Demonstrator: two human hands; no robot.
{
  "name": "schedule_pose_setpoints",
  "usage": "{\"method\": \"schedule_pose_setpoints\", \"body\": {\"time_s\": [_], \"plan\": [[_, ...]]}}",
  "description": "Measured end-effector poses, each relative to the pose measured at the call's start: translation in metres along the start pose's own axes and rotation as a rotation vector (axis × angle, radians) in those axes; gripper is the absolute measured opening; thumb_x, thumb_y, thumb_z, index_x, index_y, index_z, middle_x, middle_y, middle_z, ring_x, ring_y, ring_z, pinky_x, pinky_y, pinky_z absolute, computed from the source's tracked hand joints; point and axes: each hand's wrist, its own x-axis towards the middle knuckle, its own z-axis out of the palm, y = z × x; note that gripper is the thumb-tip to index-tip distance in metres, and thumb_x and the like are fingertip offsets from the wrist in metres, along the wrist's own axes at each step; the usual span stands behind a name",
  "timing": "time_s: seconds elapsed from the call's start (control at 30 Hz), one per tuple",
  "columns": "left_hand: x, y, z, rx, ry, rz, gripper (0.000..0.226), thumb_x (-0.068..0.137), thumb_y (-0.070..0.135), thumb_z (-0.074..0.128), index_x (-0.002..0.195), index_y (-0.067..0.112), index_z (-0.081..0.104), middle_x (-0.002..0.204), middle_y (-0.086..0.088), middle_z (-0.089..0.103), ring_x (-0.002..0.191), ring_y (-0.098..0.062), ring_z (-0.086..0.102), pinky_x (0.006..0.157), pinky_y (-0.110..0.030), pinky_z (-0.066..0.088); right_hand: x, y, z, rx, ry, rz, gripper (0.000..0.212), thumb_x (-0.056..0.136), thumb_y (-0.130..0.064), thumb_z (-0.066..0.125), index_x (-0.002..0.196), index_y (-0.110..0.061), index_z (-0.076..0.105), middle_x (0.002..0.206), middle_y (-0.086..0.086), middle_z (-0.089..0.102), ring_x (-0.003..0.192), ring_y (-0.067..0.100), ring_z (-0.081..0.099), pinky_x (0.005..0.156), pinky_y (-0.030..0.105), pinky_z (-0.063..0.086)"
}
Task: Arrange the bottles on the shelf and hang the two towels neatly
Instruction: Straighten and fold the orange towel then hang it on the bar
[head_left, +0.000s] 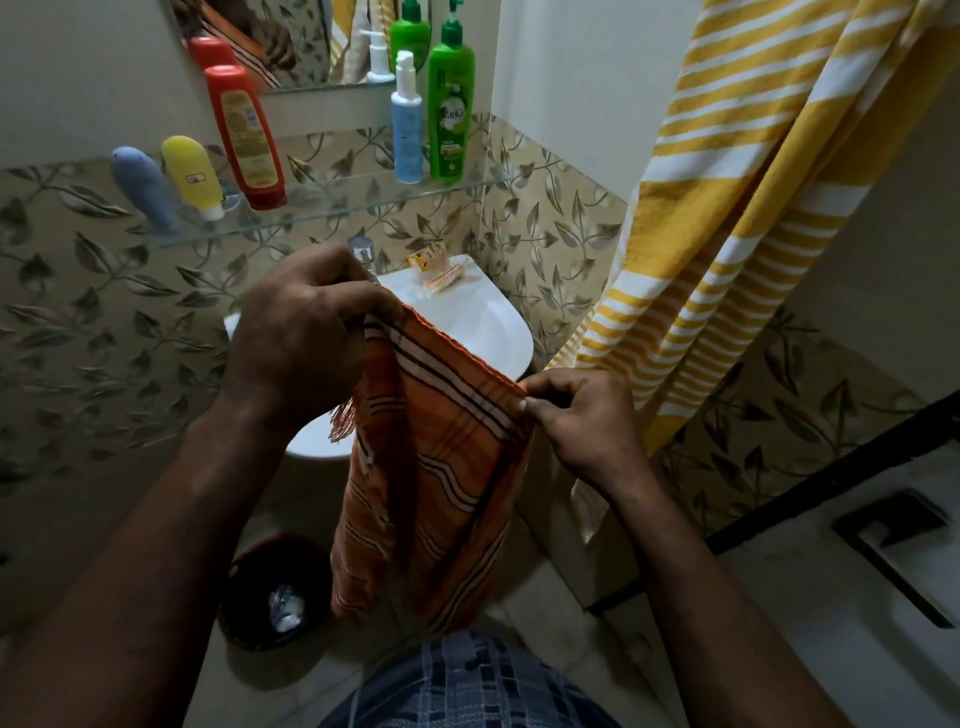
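An orange striped towel (436, 467) hangs folded in front of the white sink (493, 332). My left hand (301, 332) grips its upper left corner; my right hand (582, 421) pinches its upper right corner. A yellow-and-white striped towel (737, 208) hangs on the right wall. On the glass shelf (332, 208) stand a blue tube (143, 187), a yellow tube (192, 174) and a red bottle (247, 135) at the left, and a light blue pump bottle (407, 124) and a green bottle (451, 109) at the right.
A mirror (311, 41) sits above the shelf. A chrome tap (362, 249) and a small orange packet (436, 270) sit on the sink's back edge. A dark waste bin (275, 592) stands on the floor below. A black-framed door (831, 467) is at right.
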Motion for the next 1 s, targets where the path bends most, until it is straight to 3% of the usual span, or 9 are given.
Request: {"method": "schedule_pose_setpoints", "body": {"time_s": [0.2, 0.33, 0.4, 0.47, 0.53, 0.63, 0.77, 0.9, 1.0], "plan": [[0.001, 0.004, -0.005, 0.001, -0.037, -0.050, 0.028, 0.093, 0.033, 0.060, 0.096, 0.019, 0.084, 0.090, -0.004, 0.065, 0.078, -0.026, 0.061, 0.060, -0.040, 0.051, 0.001, 0.000, 0.003, -0.095, 0.038, -0.085, 0.012, 0.090, -0.014, 0.077, 0.093, -0.023, 0.084, 0.084, -0.013, 0.079, 0.081, 0.000, 0.072, 0.075, 0.026, 0.060], [0.003, 0.014, -0.003, 0.002, -0.169, -0.222, 0.032, 0.092, 0.024, 0.053, 0.100, 0.018, 0.084, 0.098, -0.004, 0.063, 0.089, -0.027, 0.058, 0.068, -0.032, 0.042, 0.000, -0.003, 0.005, -0.116, 0.035, -0.105, 0.014, 0.093, -0.008, 0.072, 0.088, -0.018, 0.081, 0.075, -0.011, 0.074, 0.073, -0.002, 0.069, 0.066, 0.011, 0.049], [0.001, 0.020, 0.005, 0.034, -0.244, -0.312, 0.035, 0.090, 0.026, 0.050, 0.101, 0.021, 0.084, 0.099, -0.001, 0.060, 0.092, -0.025, 0.056, 0.068, -0.031, 0.037, 0.002, -0.004, 0.008, -0.136, 0.053, -0.106, 0.013, 0.093, -0.011, 0.071, 0.088, -0.019, 0.079, 0.075, -0.009, 0.074, 0.072, 0.003, 0.070, 0.068, 0.021, 0.055], [-0.003, 0.026, 0.013, 0.020, -0.284, -0.394, 0.033, 0.094, 0.014, 0.052, 0.103, 0.021, 0.083, 0.101, 0.000, 0.059, 0.097, -0.026, 0.059, 0.075, -0.035, 0.045, 0.003, -0.004, 0.010, -0.163, 0.076, -0.112, 0.011, 0.093, -0.013, 0.071, 0.091, -0.020, 0.079, 0.081, -0.006, 0.076, 0.077, 0.011, 0.070, 0.072, 0.030, 0.055], [-0.006, 0.033, 0.021, 0.001, -0.305, -0.442, 0.031, 0.094, 0.010, 0.054, 0.105, 0.018, 0.082, 0.103, -0.001, 0.062, 0.101, -0.026, 0.061, 0.084, -0.038, 0.050, 0.003, -0.005, 0.012, -0.160, 0.101, -0.117, 0.011, 0.094, -0.013, 0.069, 0.093, -0.018, 0.079, 0.085, -0.005, 0.077, 0.080, 0.013, 0.069, 0.072, 0.030, 0.052], [-0.012, 0.048, 0.034, -0.048, -0.339, -0.511, 0.025, 0.094, 0.017, 0.059, 0.106, 0.017, 0.081, 0.103, -0.001, 0.064, 0.097, -0.020, 0.059, 0.083, -0.036, 0.050, 0.002, -0.007, 0.013, -0.154, 0.116, -0.122, 0.013, 0.097, -0.013, 0.066, 0.097, -0.016, 0.078, 0.088, -0.004, 0.076, 0.082, 0.013, 0.068, 0.071, 0.027, 0.050], [-0.023, 0.069, 0.048, -0.128, -0.334, -0.538, 0.016, 0.096, 0.024, 0.068, 0.100, 0.020, 0.083, 0.094, 0.004, 0.064, 0.091, -0.017, 0.062, 0.082, -0.036, 0.055, 0.000, -0.010, 0.014, -0.157, 0.102, -0.129, 0.016, 0.100, -0.013, 0.062, 0.102, -0.014, 0.077, 0.091, -0.003, 0.075, 0.083, 0.012, 0.066, 0.067, 0.011, 0.042], [-0.020, 0.088, 0.057, -0.389, -0.308, -0.670, 0.026, 0.100, 0.033, 0.067, 0.088, 0.017, 0.084, 0.079, 0.004, 0.075, 0.072, -0.007, 0.067, 0.065, -0.027, 0.053, -0.001, -0.011, 0.013, -0.150, 0.088, -0.139, 0.016, 0.100, -0.013, 0.061, 0.102, -0.013, 0.077, 0.090, -0.002, 0.074, 0.083, 0.015, 0.067, 0.070, 0.027, 0.051], [-0.015, 0.094, 0.065, -0.526, -0.267, -0.782, 0.040, 0.101, 0.046, 0.063, 0.083, 0.017, 0.084, 0.074, 0.001, 0.077, 0.073, -0.009, 0.072, 0.071, -0.035, 0.058, -0.004, -0.012, 0.013, -0.181, 0.096, -0.204, 0.016, 0.097, -0.009, 0.064, 0.102, -0.012, 0.079, 0.093, 0.001, 0.076, 0.084, 0.015, 0.067, 0.070, 0.020, 0.046]]}}
